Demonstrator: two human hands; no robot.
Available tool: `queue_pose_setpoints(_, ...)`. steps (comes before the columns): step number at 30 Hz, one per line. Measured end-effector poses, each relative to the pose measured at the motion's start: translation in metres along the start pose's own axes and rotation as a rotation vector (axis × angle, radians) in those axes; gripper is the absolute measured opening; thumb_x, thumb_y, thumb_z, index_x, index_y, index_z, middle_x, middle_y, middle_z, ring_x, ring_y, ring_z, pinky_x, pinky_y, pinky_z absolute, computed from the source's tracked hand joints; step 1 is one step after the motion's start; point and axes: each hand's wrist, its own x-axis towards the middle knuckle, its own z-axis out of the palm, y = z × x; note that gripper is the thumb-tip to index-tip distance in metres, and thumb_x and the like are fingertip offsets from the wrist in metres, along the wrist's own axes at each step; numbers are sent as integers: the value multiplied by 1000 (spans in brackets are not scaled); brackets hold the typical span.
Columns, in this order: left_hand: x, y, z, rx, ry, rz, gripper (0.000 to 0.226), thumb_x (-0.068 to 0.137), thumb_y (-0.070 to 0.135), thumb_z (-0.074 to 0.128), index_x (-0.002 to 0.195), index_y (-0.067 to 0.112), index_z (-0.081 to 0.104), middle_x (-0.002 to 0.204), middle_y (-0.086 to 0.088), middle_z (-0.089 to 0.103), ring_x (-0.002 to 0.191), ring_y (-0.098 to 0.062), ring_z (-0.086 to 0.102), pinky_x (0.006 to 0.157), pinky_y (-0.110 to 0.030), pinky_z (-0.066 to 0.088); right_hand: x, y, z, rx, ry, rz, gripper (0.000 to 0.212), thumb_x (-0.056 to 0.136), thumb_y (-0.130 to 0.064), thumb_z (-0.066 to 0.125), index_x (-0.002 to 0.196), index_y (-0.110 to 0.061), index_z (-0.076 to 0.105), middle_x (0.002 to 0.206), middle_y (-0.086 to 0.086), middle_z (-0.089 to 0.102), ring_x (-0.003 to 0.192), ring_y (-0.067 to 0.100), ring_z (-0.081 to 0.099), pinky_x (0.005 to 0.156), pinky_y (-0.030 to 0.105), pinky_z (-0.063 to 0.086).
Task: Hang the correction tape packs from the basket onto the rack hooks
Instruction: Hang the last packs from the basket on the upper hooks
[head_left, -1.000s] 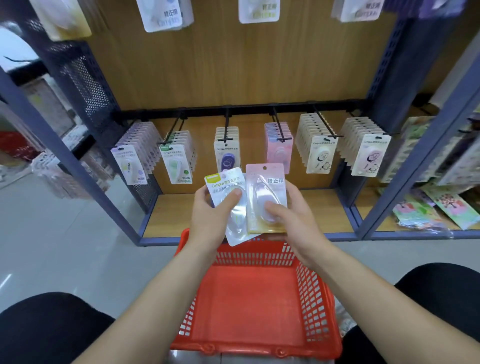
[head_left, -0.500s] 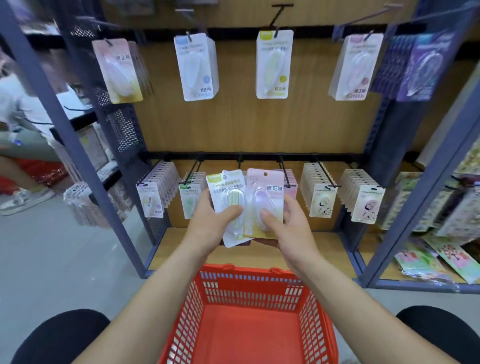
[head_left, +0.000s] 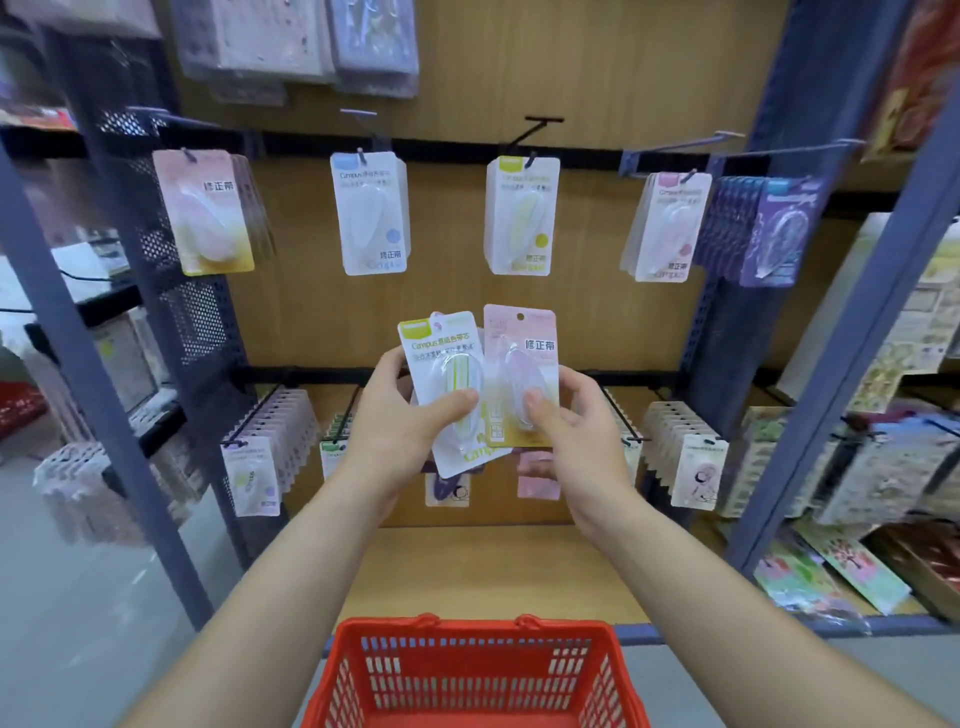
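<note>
the green-topped pack (head_left: 434, 345) reads "campus"; the pink pack (head_left: 524, 332) beside it and a hung pink pack (head_left: 202, 218) read "修正带".

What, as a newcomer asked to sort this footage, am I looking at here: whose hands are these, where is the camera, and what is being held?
There is no machine here. A person wears one camera on the head, so the single picture looks forward and down at what they are doing. The left hand holds a white card pack with a green-striped correction tape. The right hand holds a pink-and-yellow card pack beside it. Below them stands a red plastic mesh basket. Ahead is a wooden-backed shop rack, and its black wire hooks carry similar packs.
</note>
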Motion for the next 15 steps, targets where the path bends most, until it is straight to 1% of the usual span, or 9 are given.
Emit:
queue_pose_setpoints(1,4,2,7,-12,-8,7,53,85,6,80,130,23,57,113,8,75,91,-10,76,58,-25,58,8,-3,-9,15,39,-17,32,100,-30,66,129,-30,55,102,-2,78,80,19,76,55,31,57)
queue_pose_setpoints(2,9,4,14,-18,-15,17,53,85,6,79,130,22,57,114,8,75,94,-9,76,61,-24,59,17,-7,-18,31,87,-33,32,101,-29,64,131,-29,54,101,-4,78,82,21,76,57,32,58)
queue_pose_setpoints(4,18,9,30,-32,-30,32,52,86,5,78,131,20,57,114,9,75,95,-9,76,63,-24,61,37,-18,-41,48,185,-68,34,104,-26,60,136,-29,53,96,-12,75,87,20,74,60,33,60)
queue_pose_setpoints(6,27,15,46,-47,-58,41,50,87,5,77,130,21,57,113,10,75,90,-7,76,58,-25,60,58,-30,-64,44,260,-102,36,105,-25,57,140,-31,52,105,-13,71,98,18,72,63,33,60)
queue_pose_setpoints(8,37,20,64,-47,-90,56,51,87,6,78,130,23,56,112,11,74,90,-6,76,58,-24,60,77,-41,-85,22,302,-131,36,104,-26,57,139,-34,52,117,-7,69,105,19,70,62,32,60)
queue_pose_setpoints(10,45,24,81,-47,-107,65,53,86,7,79,131,24,56,114,10,75,94,-8,76,62,-27,62,93,-49,-102,-8,328,-150,35,104,-27,57,138,-35,52,121,-4,68,107,17,69,62,30,60)
queue_pose_setpoints(11,49,25,90,-47,-116,66,54,86,8,80,131,24,55,114,10,75,95,-10,76,62,-29,62,99,-52,-109,-16,337,-158,35,104,-27,57,137,-35,52,120,-4,68,106,16,68,63,30,59)
queue_pose_setpoints(13,55,27,105,-48,-135,64,54,86,11,80,131,26,55,114,10,75,95,-12,76,58,-30,61,109,-54,-119,-20,348,-167,34,104,-27,57,137,-35,51,119,-4,69,105,15,68,64,30,59)
queue_pose_setpoints(15,60,27,119,-47,-151,65,56,85,11,81,132,26,55,116,9,74,97,-13,76,59,-30,61,115,-52,-127,-28,354,-171,33,104,-28,57,136,-36,51,117,-5,69,103,14,69,64,29,59)
